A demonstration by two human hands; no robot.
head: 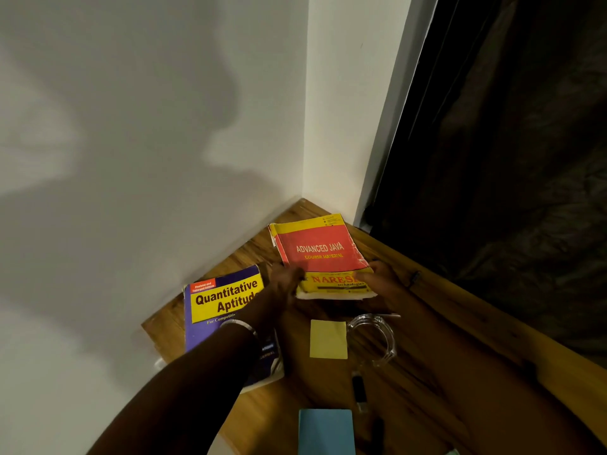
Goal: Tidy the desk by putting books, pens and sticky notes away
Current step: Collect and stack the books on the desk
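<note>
A red and yellow "Advanced Java" book lies in the desk's far corner, its near edge slightly raised. My left hand grips its near left edge. My right hand holds the near right corner, thumb on the cover. A purple and yellow "Quantitative Aptitude" book lies to the left, partly under my left forearm. A yellow sticky-note pad sits in the middle of the desk. A black pen lies nearer me, with a second dark pen below it.
The wooden desk fills a corner between white walls, with a dark curtain on the right. A clear plastic holder stands beside the yellow pad. A light blue pad lies at the near edge.
</note>
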